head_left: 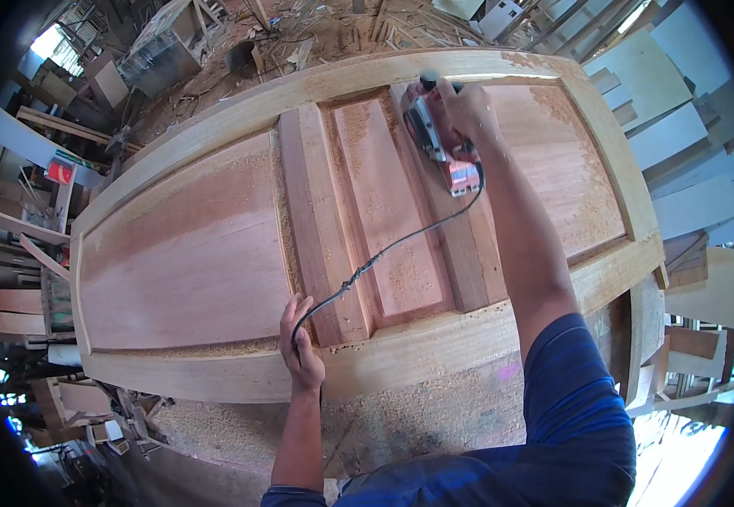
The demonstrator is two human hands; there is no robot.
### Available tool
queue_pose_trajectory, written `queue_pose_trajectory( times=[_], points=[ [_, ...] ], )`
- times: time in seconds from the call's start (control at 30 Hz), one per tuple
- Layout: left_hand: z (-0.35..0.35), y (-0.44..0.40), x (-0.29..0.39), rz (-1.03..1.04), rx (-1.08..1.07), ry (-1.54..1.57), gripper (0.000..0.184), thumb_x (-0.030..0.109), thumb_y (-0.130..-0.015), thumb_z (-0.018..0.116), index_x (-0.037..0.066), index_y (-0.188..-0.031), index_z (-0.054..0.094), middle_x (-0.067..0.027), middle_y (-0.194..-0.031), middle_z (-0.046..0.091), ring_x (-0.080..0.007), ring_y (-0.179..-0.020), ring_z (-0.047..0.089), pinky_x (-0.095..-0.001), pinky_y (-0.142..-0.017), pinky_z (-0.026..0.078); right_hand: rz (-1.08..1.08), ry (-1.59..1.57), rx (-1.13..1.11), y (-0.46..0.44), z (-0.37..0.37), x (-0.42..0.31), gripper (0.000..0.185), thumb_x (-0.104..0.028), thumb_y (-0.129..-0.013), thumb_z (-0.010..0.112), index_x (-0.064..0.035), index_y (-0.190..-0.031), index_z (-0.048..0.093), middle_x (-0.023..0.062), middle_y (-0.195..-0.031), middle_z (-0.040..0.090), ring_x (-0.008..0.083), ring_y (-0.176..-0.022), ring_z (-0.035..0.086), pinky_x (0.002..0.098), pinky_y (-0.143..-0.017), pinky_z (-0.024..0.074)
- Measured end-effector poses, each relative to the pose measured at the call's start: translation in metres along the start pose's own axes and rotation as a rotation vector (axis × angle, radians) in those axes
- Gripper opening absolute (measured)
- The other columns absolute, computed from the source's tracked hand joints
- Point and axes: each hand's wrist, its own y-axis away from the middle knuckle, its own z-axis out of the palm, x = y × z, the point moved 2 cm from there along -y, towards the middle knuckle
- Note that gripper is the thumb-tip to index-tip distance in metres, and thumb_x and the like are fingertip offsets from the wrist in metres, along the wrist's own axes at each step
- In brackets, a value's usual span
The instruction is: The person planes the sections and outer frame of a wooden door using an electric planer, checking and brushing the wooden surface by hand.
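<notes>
A paneled wooden door lies flat with shavings scattered over it. My right hand is closed around the handle of a red electric planer, which sits on the wide rail right of the narrow middle panel. From the planer's rear a dark power cord, with a taped or knotted stretch, runs across the door. My left hand holds this cord above the door's near edge, its fingers partly curled around it.
Under the door is a workbench strewn with shavings. Boards and sheets lean at the right. Scrap wood litters the floor beyond, and a wooden box stands at the far left. Shelving lines the left side.
</notes>
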Motion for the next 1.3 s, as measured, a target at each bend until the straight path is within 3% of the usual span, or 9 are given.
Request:
queue_pose_trajectory(
  times=[0.07, 0.17, 0.3, 0.4, 0.6, 0.8, 0.83, 1.1, 1.3],
  points=[
    [-0.003, -0.001, -0.005, 0.041, -0.028, -0.027, 0.069, 0.049, -0.121, 0.036, -0.008, -0.156, 0.053, -0.0264, -0.145, 0.07, -0.0373, -0.145, 0.061, -0.0537, -0.13, 0.035, 0.028, 0.023, -0.002, -0.022, 0.002, -0.018, 0.072, -0.06, -0.108, 0.054, 0.0039, -0.092, 0.083, 0.0212, -0.079, 0.079, 0.0374, -0.086, 0.081, 0.0473, -0.092, 0.0609],
    [-0.001, -0.003, -0.003, 0.055, -0.036, -0.032, 0.065, 0.043, -0.12, 0.038, -0.008, -0.156, 0.052, -0.028, -0.142, 0.072, -0.0376, -0.144, 0.062, -0.0537, -0.133, 0.03, 0.0, 0.089, 0.052, -0.068, 0.017, -0.026, 0.063, -0.064, -0.106, 0.058, -0.0085, -0.104, 0.088, 0.0214, -0.08, 0.079, 0.0331, -0.079, 0.081, 0.0456, -0.083, 0.0629],
    [0.001, -0.006, 0.004, 0.002, -0.063, -0.006, 0.057, 0.032, -0.118, 0.042, -0.009, -0.158, 0.05, -0.0296, -0.142, 0.072, -0.0375, -0.141, 0.065, -0.0537, -0.134, 0.029, 0.011, 0.017, 0.043, -0.106, 0.028, -0.043, 0.055, -0.062, -0.106, 0.057, -0.0175, -0.107, 0.089, 0.0193, -0.083, 0.08, 0.0327, -0.084, 0.081, 0.0461, -0.086, 0.0621],
    [0.004, -0.002, 0.0, -0.006, -0.081, 0.032, 0.055, 0.027, -0.117, 0.044, -0.009, -0.159, 0.049, -0.0295, -0.144, 0.07, -0.0382, -0.14, 0.066, -0.0534, -0.134, 0.029, -0.07, 0.008, 0.037, -0.114, 0.026, -0.055, 0.065, -0.059, -0.108, 0.054, -0.0011, -0.112, 0.084, 0.0216, -0.099, 0.082, 0.0375, -0.109, 0.079, 0.048, -0.106, 0.0566],
    [-0.002, -0.003, -0.003, 0.028, -0.089, -0.042, 0.052, 0.026, -0.118, 0.041, -0.007, -0.157, 0.052, -0.0261, -0.148, 0.068, -0.037, -0.148, 0.059, -0.0523, -0.132, 0.033, -0.11, 0.078, 0.033, -0.134, 0.039, -0.038, 0.07, -0.062, -0.108, 0.052, 0.0006, -0.115, 0.083, 0.0231, -0.104, 0.083, 0.0389, -0.114, 0.078, 0.0486, -0.106, 0.0567],
    [-0.003, -0.001, -0.003, 0.034, -0.037, 0.016, 0.057, 0.036, -0.12, 0.04, -0.007, -0.153, 0.057, -0.0237, -0.148, 0.069, -0.0369, -0.148, 0.058, -0.0515, -0.13, 0.036, 0.094, 0.019, -0.084, -0.061, 0.013, -0.033, 0.079, -0.065, -0.11, 0.048, 0.0052, -0.102, 0.083, 0.0226, -0.088, 0.082, 0.0358, -0.095, 0.082, 0.0468, -0.105, 0.0574],
    [-0.002, -0.001, -0.004, 0.044, -0.027, 0.025, 0.055, 0.036, -0.121, 0.04, -0.006, -0.152, 0.058, -0.0231, -0.148, 0.069, -0.0372, -0.148, 0.058, -0.052, -0.13, 0.036, 0.063, 0.02, -0.08, -0.041, 0.004, -0.033, 0.08, -0.065, -0.11, 0.047, 0.0042, -0.098, 0.084, 0.0186, -0.079, 0.08, 0.0339, -0.085, 0.083, 0.046, -0.1, 0.0593],
    [-0.009, 0.004, -0.012, 0.084, 0.035, 0.129, 0.069, 0.049, -0.122, 0.037, -0.007, -0.16, 0.047, -0.0252, -0.152, 0.063, -0.0333, -0.144, 0.06, -0.0499, -0.125, 0.041, 0.028, 0.017, -0.05, 0.081, -0.021, 0.034, 0.063, -0.056, -0.111, 0.054, -0.002, -0.098, 0.084, 0.0169, -0.071, 0.076, 0.0323, -0.064, 0.079, 0.0444, -0.068, 0.0629],
    [-0.012, 0.011, -0.035, -0.047, 0.263, 0.363, 0.075, 0.054, -0.121, 0.035, -0.007, -0.164, 0.037, -0.0232, -0.148, 0.066, -0.0335, -0.149, 0.057, -0.051, -0.13, 0.036, 0.041, -0.139, -0.104, 0.2, -0.06, 0.027, 0.054, -0.047, -0.11, 0.061, 0.0018, -0.101, 0.082, 0.0184, -0.069, 0.072, 0.031, -0.055, 0.072, 0.0459, -0.059, 0.0589]
  ],
)
